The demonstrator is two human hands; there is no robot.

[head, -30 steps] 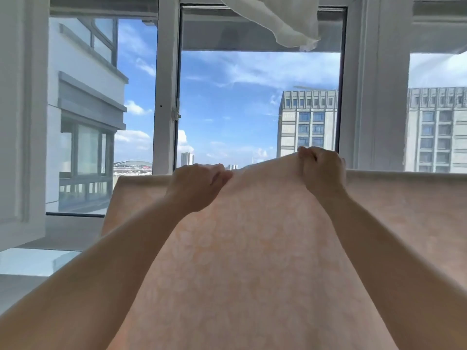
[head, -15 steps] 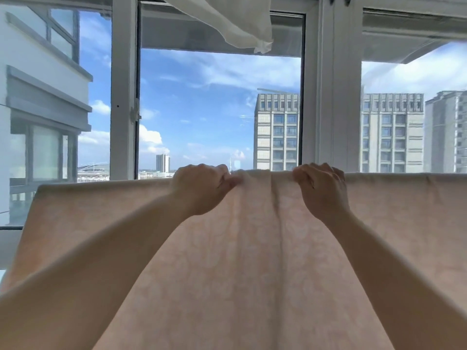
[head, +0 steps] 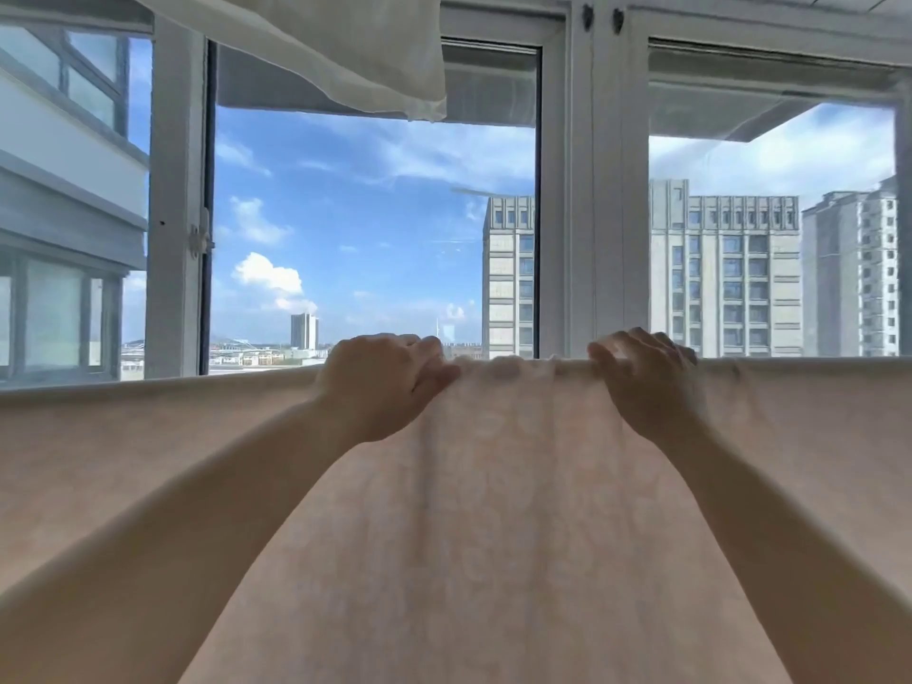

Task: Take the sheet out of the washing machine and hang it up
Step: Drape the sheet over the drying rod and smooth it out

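The pale pink sheet (head: pixel 498 510) with a faint round pattern hangs in front of me across the whole width of the view. Its top edge runs level just below the windows. My left hand (head: pixel 380 382) grips that top edge left of centre, fingers curled over it. My right hand (head: pixel 646 382) grips the same edge right of centre. The cloth between the two hands is slightly gathered into small folds. Whatever carries the sheet is hidden under the fold. The washing machine is out of view.
Tall white window frames (head: pixel 582 190) stand right behind the sheet, with sky and apartment blocks (head: pixel 725 269) outside. A white cloth (head: pixel 345 46) hangs from above at the upper left. The sheet hides everything below its top edge.
The sheet's top edge has flattened from a raised hump into a level line. My hands have spread further apart along it, and my view has swung to the right.
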